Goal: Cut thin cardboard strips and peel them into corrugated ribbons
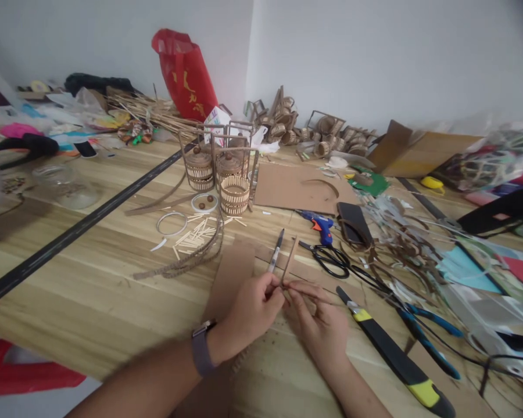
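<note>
A thin brown strip [290,259] stands up out of my fingertips, pinched low down between both hands. My left hand [255,307], with a watch on its wrist, closes thumb and forefinger on the strip's lower end. Touching the same spot, my right hand [320,322] also has its fingertips closed around the strip. Just beyond the left hand lies a marker pen [277,251]; it seems to rest on the table. Cardboard [230,278] lies under and beside the hands. Black-handled scissors [331,259] and a yellow-black knife [387,348] are to the right.
Small lidded baskets [199,169] and an open basket [235,195] stand ahead, beside loose wooden sticks [196,235]. A blue glue gun [320,225], a phone [354,223] and pliers [427,337] lie rightward among cables and scraps. A red bag [187,75] stands at the back.
</note>
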Available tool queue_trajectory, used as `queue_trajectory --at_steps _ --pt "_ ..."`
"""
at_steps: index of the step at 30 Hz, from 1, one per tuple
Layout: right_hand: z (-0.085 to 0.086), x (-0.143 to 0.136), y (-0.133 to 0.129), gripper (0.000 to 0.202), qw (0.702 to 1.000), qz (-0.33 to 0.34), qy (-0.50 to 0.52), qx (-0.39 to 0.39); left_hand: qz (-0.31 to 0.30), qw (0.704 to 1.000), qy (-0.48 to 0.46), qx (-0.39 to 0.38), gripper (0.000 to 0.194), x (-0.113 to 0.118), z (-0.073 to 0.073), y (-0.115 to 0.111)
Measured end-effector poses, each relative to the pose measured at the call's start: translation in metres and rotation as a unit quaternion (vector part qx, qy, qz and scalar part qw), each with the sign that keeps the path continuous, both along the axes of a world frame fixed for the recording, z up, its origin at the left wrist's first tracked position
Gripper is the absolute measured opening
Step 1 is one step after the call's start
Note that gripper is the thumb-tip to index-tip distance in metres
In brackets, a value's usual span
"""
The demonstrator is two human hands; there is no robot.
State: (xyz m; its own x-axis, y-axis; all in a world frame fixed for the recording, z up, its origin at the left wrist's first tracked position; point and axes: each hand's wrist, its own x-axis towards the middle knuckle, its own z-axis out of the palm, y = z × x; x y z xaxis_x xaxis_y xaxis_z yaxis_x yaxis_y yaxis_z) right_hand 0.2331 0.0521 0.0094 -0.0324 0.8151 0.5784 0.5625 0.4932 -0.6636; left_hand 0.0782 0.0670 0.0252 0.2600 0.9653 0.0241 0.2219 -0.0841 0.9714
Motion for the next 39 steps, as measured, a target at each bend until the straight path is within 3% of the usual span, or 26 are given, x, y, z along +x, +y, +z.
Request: queue_trajectory --at_steps 12,16,20,28,31,39 --pt "0.0052 -0.0012 -0.0052 0.018 0.983 -0.039 0.149 -0.098 -0.045 0.997 -0.044 -0.048 0.023 -0.002 0.0034 -0.0041" --pt "0.0043 0.0005 -0.0051 0.016 0.99 -0.038 0.111 -0.078 -0.048 0.997 -0.03 -0.06 0.024 -0.0024 0.0043 -0.0017" --pt "0.0046 0.0003 -0.0043 0.011 1.0 -0.025 0.006 -0.01 -0.05 0.994 -0.044 -0.088 0.023 -0.0023 0.0037 -0.0001" --pt "0.0041 -0.0014 -0.0041 0.005 0.987 -0.015 -0.126 0.096 -0.054 0.994 -0.053 -0.073 0.019 -0.001 0.0006 -0.003" --pt "0.0054 -0.0027 -0.0044 0.006 0.986 -0.02 -0.124 0.113 -0.049 0.995 -0.056 -0.065 0.018 -0.0021 -0.0017 -0.0033" --pt "0.007 -0.0012 -0.0076 0.007 0.998 -0.033 -0.036 0.038 -0.062 0.994 -0.07 -0.057 0.02 -0.0019 0.0024 -0.003"
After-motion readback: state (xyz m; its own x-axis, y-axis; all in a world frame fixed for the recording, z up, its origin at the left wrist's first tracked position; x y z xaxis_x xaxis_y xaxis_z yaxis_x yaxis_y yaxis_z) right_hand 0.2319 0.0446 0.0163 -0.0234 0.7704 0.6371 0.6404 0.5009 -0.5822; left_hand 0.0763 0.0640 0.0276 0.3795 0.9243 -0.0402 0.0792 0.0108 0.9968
